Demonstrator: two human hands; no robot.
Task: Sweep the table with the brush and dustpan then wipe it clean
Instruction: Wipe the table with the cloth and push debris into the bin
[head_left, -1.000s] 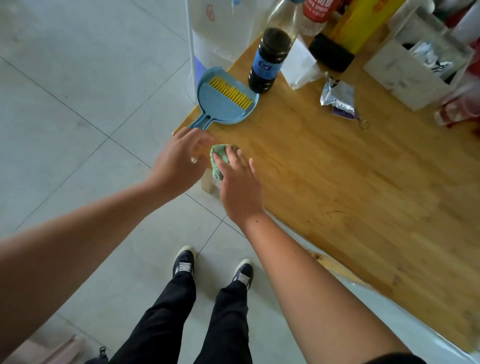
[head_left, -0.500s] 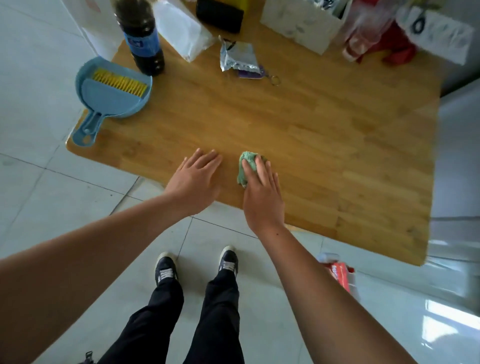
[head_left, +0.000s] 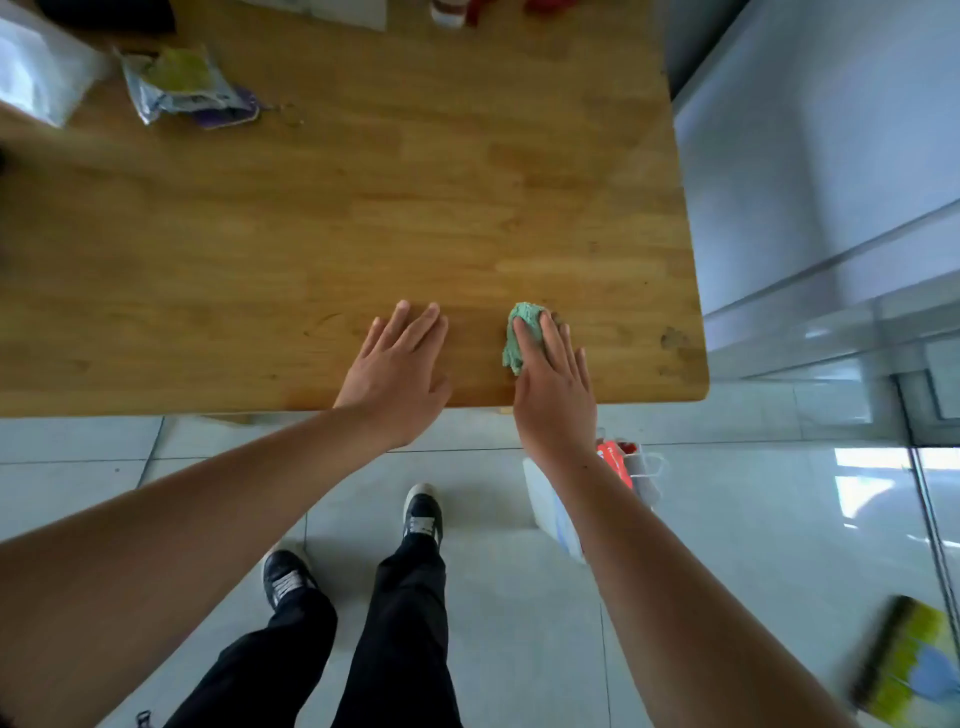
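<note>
No lettering is legible. Printing on the crumpled foil packet (head_left: 182, 88) on the table (head_left: 415, 208) is smeared beyond reading. The red packaging (head_left: 615, 462) on the floor bears white marks, possibly characters, too small to resolve. The yellow-green cover (head_left: 909, 660) at lower right is blurred.
</note>
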